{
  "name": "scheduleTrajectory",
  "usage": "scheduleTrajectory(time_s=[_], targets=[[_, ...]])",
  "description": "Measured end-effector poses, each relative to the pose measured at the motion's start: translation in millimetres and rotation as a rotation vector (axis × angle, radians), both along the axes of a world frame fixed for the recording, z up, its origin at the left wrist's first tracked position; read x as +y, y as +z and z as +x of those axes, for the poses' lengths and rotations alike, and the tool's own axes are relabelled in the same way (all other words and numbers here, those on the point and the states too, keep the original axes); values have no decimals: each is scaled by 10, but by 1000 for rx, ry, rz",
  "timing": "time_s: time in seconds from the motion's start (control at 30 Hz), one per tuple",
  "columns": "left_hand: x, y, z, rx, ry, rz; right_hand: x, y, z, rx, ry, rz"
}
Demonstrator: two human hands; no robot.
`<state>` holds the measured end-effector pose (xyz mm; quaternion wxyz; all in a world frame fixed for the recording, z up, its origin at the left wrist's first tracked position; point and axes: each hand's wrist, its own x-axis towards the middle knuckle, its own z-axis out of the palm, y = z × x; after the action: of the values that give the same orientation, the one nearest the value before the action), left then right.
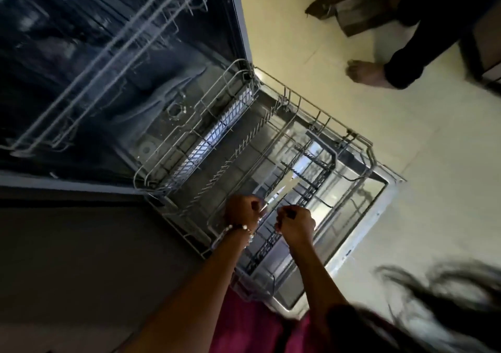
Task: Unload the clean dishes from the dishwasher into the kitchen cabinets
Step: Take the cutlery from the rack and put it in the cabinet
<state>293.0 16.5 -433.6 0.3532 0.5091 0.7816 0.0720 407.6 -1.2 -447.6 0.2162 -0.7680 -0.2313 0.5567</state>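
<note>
Over the pulled-out lower rack (189, 146), the left hand (242, 209) pinches a thin pale utensil (282, 190), probably a knife though blurred, and the right hand (295, 224) is curled beside it, perhaps touching; it looks light, stiff, slippery, best held by the handle.

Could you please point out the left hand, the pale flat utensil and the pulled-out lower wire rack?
left hand (242, 208): head view, knuckles.
pale flat utensil (282, 190): head view, blade middle.
pulled-out lower wire rack (315, 114): head view, far rim.
</note>
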Motion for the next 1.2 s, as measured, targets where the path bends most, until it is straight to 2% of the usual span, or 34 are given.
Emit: scheduleTrajectory(time_s=[0.17,0.27,0.43,0.7,0.83,1.0,1.07,1.2], targets=[[308,-889,-25,193,-183,-37,219,-910,-107,-57,16,-68],[371,-1019,41,303,-254,5,218,-1427,-169,-144,69,-72],[399,-1080,24,420,-374,57,385,-1151,-250,-273,36,-123],[440,-1030,-11,200,-290,27,348,-1134,-232,-208,-77,-104],[441,-1007,-1,127,-223,3,314,-1022,-187,-184,-71,-17],[399,-795,-22,-70,-105,8,246,-678,-111,-125,-72,95],[367,-649,-27,-135,-34,7,209,-544,-78,-76,-101,93],[194,-213,8,-297,187,19,96,-109,14,150,-235,143]])
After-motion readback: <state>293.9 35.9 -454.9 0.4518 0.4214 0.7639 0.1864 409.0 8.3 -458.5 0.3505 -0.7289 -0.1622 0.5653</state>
